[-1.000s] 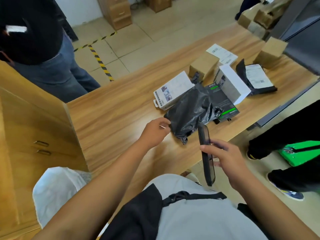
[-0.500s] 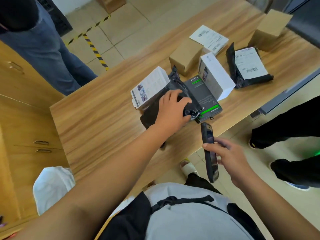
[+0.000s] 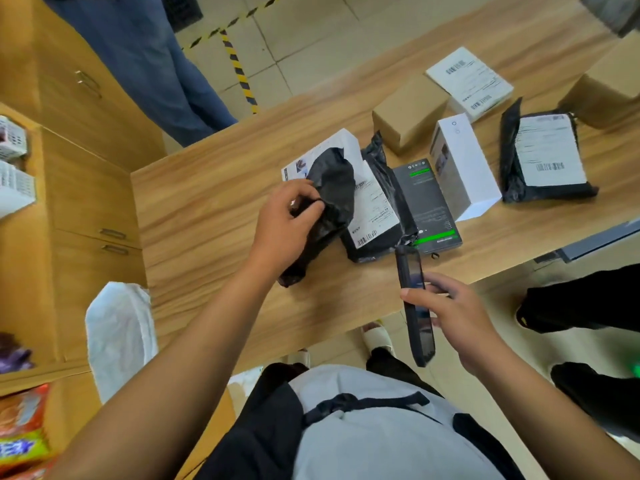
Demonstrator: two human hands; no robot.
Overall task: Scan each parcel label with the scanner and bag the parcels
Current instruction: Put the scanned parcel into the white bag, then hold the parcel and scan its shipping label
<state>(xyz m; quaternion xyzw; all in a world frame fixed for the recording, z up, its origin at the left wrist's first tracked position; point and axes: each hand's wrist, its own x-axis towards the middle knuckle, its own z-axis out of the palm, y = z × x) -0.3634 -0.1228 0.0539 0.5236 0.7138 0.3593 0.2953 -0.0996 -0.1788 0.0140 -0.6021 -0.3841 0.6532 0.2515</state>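
black bag (image 3: 329, 199) pinched in left hand (image 3: 282, 226) — right hand (image 3: 450, 320) grips the scanner (image 3: 414, 306).

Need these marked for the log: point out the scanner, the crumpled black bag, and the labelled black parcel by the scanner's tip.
scanner (image 3: 415, 306): head view, middle of its dark body.
crumpled black bag (image 3: 334, 188): head view, its bunched upper part.
labelled black parcel (image 3: 375, 216): head view, its white label.

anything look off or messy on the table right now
Nothing damaged or spilled. One oddity: the black poly bag pinched in the left hand is crumpled and draped over the white box, hiding part of it. The labelled black parcel beside it overlaps the dark box.
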